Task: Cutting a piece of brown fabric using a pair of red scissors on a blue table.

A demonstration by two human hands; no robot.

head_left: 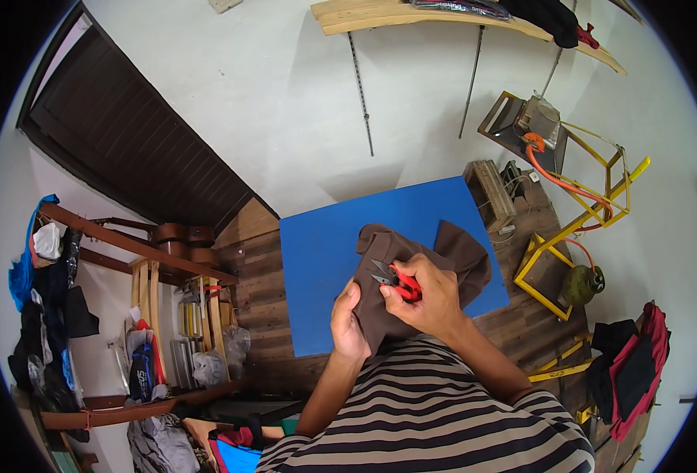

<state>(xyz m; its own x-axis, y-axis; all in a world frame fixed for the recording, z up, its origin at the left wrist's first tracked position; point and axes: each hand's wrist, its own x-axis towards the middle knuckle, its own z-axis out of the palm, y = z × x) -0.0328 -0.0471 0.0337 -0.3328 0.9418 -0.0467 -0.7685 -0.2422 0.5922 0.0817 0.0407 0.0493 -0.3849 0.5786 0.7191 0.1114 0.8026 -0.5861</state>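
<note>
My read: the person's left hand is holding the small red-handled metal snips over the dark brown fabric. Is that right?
The hand is wrong. In the head view, the right hand holds the small red-handled metal snips over the dark brown fabric.

The blue board (pixel 317 252) leaves room at left; brown cloth (pixel 375 311) blocks the centre.
</note>
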